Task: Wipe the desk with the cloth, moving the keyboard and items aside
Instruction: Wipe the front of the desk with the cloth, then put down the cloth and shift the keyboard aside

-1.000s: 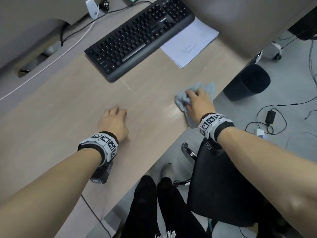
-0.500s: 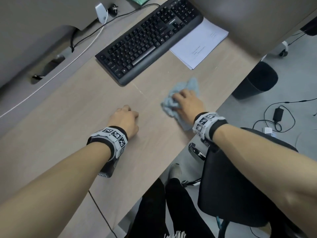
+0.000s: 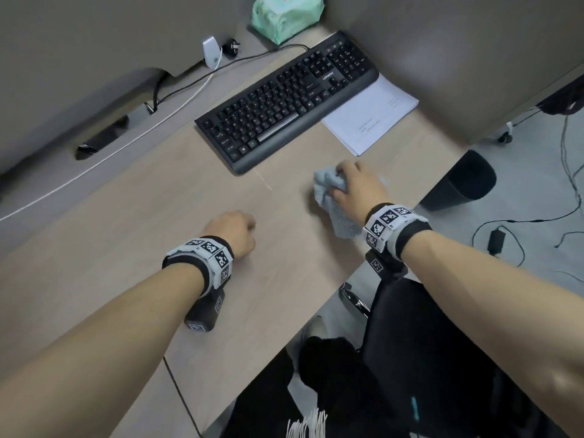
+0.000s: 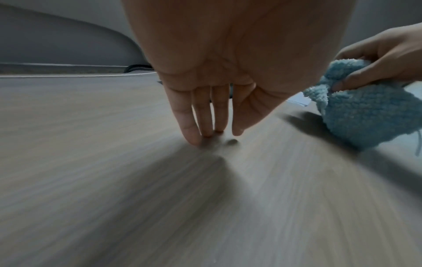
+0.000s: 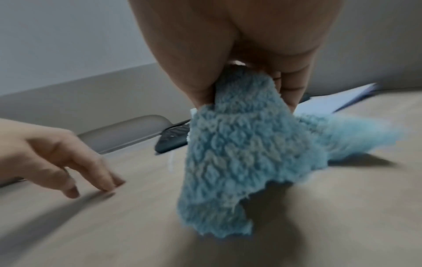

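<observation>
- My right hand (image 3: 354, 188) has its grip clamped on the cloth (image 3: 331, 200): fingers and thumb curl round a bunched wad of blue fleece.
- From the right wrist, the cloth (image 5: 228, 153) hangs out of my closed fingers (image 5: 292, 90) and its lower folds lie on the bench (image 5: 319, 216).
- The cloth sits near the front right of the bench (image 3: 158, 216), just in front of the keyboard's near corner and the paper.
- My left hand (image 3: 234, 232) holds nothing. From the left wrist, its fingers (image 4: 187, 115) are straight and close together, pointing down, with the tips touching the bench (image 4: 114, 180); the thumb stands a little apart.
- The left hand is beside the right, well apart from the cloth (image 4: 356, 115), which shows at the right edge of that view with my right hand (image 4: 383, 57) pinching it.
- The keyboard (image 3: 284, 99) is black and lies at a slant further back on the bench, its cable running off to the rear.
- The paper (image 3: 373, 118), a thin white stack, lies just beside the keyboard's right end; one edge seems tucked under it, though I cannot tell for sure.
- A green pack (image 3: 284, 17) sits at the back, behind the keyboard.
- A white cable (image 3: 126, 143) runs along the grey strip at the rear left.
- A dark bin (image 3: 461, 181) stands on the floor off the bench's right edge.
- Both wrists wear bands with black and white markers.
</observation>
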Demonstrator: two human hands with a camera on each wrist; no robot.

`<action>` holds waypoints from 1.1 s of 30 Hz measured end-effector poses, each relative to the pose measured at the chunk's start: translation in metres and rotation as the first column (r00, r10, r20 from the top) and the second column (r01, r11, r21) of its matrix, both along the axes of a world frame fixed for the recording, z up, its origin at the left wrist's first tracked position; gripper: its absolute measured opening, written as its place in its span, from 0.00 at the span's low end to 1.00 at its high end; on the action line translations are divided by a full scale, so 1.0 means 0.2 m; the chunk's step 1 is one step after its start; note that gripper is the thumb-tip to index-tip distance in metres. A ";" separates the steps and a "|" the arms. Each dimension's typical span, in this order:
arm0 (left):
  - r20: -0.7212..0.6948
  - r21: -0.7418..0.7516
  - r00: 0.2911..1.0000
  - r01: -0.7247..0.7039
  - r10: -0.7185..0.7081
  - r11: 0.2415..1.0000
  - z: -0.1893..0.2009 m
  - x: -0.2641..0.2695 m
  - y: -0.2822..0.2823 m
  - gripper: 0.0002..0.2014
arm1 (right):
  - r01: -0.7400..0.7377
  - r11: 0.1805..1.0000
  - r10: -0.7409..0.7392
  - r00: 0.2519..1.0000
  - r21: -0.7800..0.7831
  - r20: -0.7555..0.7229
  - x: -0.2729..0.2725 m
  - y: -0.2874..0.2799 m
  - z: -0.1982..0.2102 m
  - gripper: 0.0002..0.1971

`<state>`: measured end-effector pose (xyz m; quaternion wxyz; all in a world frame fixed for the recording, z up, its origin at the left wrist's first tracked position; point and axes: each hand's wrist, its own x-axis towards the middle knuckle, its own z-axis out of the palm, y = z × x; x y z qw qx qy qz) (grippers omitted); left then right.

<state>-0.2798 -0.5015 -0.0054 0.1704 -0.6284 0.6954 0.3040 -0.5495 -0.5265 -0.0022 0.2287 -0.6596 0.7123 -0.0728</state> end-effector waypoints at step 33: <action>-0.410 0.275 -0.126 -0.961 0.903 -0.009 -0.08 -0.06 -0.91 0.09 | 0.136 0.980 -0.134 0.991 0.144 -0.023 -0.43 -1.66 -0.09 0.39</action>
